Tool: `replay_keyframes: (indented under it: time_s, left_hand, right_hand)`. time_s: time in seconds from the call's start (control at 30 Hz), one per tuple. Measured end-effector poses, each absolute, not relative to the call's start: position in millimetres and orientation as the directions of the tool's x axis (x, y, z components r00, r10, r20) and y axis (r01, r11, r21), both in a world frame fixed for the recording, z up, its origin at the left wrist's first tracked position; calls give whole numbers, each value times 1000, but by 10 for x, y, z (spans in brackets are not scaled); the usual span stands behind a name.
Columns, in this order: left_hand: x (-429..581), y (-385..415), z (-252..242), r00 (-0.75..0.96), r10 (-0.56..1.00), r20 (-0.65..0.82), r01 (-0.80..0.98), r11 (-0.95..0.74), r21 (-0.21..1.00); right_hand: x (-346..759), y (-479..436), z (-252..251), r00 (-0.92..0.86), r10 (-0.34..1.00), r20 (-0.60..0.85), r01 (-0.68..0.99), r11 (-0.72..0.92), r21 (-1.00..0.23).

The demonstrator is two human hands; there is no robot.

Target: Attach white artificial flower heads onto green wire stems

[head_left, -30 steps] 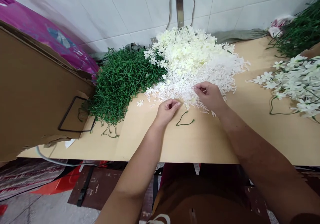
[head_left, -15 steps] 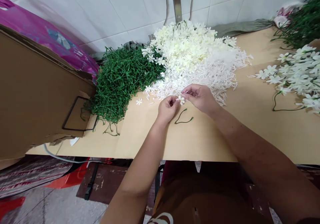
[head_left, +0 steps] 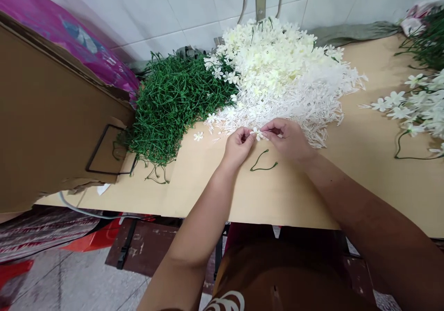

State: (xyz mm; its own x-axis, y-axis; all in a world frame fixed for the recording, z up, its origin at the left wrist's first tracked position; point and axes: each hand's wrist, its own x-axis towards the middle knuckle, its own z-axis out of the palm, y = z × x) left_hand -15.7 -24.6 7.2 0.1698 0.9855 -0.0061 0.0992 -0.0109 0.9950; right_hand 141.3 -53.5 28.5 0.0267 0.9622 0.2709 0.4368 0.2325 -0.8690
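Note:
A small white artificial flower (head_left: 257, 134) is held just above the table, in front of the piles. My left hand (head_left: 239, 147) pinches its left side between thumb and forefinger. From the right, my right hand (head_left: 286, 137) closes its thumb and fingertips at the flower's other edge; whether a thin white piece is also between them is too small to tell. Just below the hands lies a forked green plastic stem (head_left: 263, 167). Behind them spreads a heap of thin white stamen-like pieces (head_left: 308, 103), with a mound of white flower heads (head_left: 270, 54) above it.
A tangled pile of green stems (head_left: 180, 96) lies at left, beside a cardboard box (head_left: 58, 112) and a purple bag (head_left: 79, 38). One loose flower (head_left: 198, 136) rests nearby. Assembled white flowers (head_left: 419, 103) lie at right. A tiled wall (head_left: 145, 6) stands behind.
My right fingertips have come down from just above the flower to its right edge. My left hand keeps its pinch. The whole view has shifted slightly.

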Motion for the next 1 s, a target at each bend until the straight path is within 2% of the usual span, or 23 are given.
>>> replay_keyframes:
  time_s: [0.17,0.37,0.57,0.73,0.87,1.0]
  left_hand:
    - [-145,-252,100,152,988,-24,107,7,994]
    - [-138,-263,129,180,983,-39,83,25,996]
    - [-140,-268,123,204,979,-26,76,11,997]
    - [-142,-266,103,230,973,-2,63,-13,998]
    - [-140,-264,100,247,969,12,43,-23,999]
    - [-160,-256,96,269,962,56,47,-72,996]
  right_hand:
    - [1409,-544,255,-16,928,372,480,334,-811]
    - [1389,-556,220,15,919,393,556,319,-767]
    - [1369,-547,181,-69,860,506,656,421,-626]
    - [1389,-517,127,-69,808,586,670,473,-572]
    - [1381,-507,81,-77,787,613,633,513,-580]
    - [1360,-500,49,-20,849,529,499,467,-730]
